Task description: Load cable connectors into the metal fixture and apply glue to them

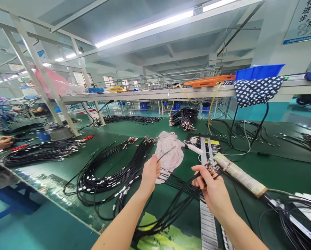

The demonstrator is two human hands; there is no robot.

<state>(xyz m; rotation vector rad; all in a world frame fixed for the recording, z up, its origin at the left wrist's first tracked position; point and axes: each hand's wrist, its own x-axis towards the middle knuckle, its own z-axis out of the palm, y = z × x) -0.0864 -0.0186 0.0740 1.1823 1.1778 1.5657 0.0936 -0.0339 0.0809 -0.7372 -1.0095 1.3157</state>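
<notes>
My left hand [149, 173] is closed in a pinch on a thin black cable [166, 153], whose free end points up and right over a crumpled pale pink cloth [168, 139]. In my right hand [213, 190] is a bundle of black cables [177, 201], gripped near the metal-tipped ends [215, 168]. The bundle's slack droops toward the table's front edge. Just right of that hand lies a thick tape-wrapped handle [242, 176]. A steel ruler [208, 222] runs under my right wrist. Left of my hands, long black cables with white labels [103, 182] lie in a curved pile.
More cable bundles [183, 117] lie at the back of the green table [283, 156]. Above it, a shelf [150, 96] carries a blue bin [259, 72] and an orange tool [206, 81]; a checked cloth [258, 91] hangs down. At far left, a co-worker's hand [5, 142] shows.
</notes>
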